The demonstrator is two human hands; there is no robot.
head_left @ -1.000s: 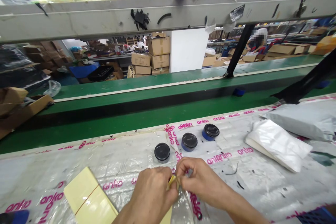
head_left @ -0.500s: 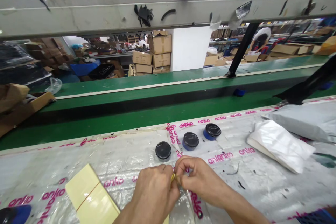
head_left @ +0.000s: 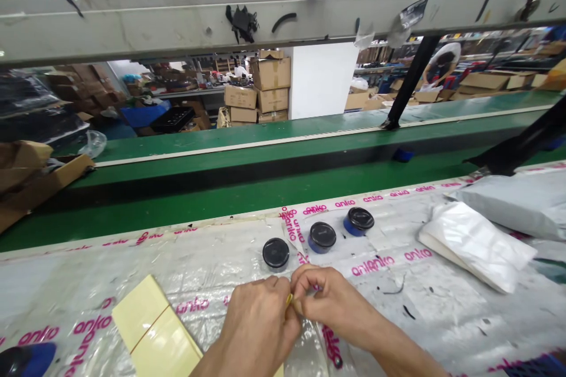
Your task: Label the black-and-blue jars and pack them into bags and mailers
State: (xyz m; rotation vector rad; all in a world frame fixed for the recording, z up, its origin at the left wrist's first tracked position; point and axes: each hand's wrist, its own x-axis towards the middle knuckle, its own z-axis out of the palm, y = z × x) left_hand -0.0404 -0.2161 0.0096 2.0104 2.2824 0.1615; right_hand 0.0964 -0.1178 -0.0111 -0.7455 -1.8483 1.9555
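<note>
My left hand (head_left: 260, 318) and my right hand (head_left: 325, 297) meet at the front centre of the table, fingers pinched together. Between their fingertips shows a small yellow piece (head_left: 289, 299), mostly hidden, so its kind cannot be made out. Just beyond my hands sits a round container with a black lid (head_left: 276, 253). Two similar black-lidded containers with blue sides, one nearer (head_left: 322, 237) and one farther right (head_left: 358, 221), stand beyond it. Left of my left hand lies a stack of pale yellow paper (head_left: 157, 330) with a thin reddish band across it.
Plastic sheeting printed in pink (head_left: 230, 259) covers the table. White folded packaging (head_left: 475, 244) lies at the right, with a grey bag (head_left: 508, 203) behind. A green conveyor (head_left: 247, 191) runs along the back. A blue-black round item (head_left: 29, 360) is at the lower left.
My right fingers have shifted slightly, and a bit more of the yellow piece's looped edge shows at the left fingertips. The containers and paper stay in place.
</note>
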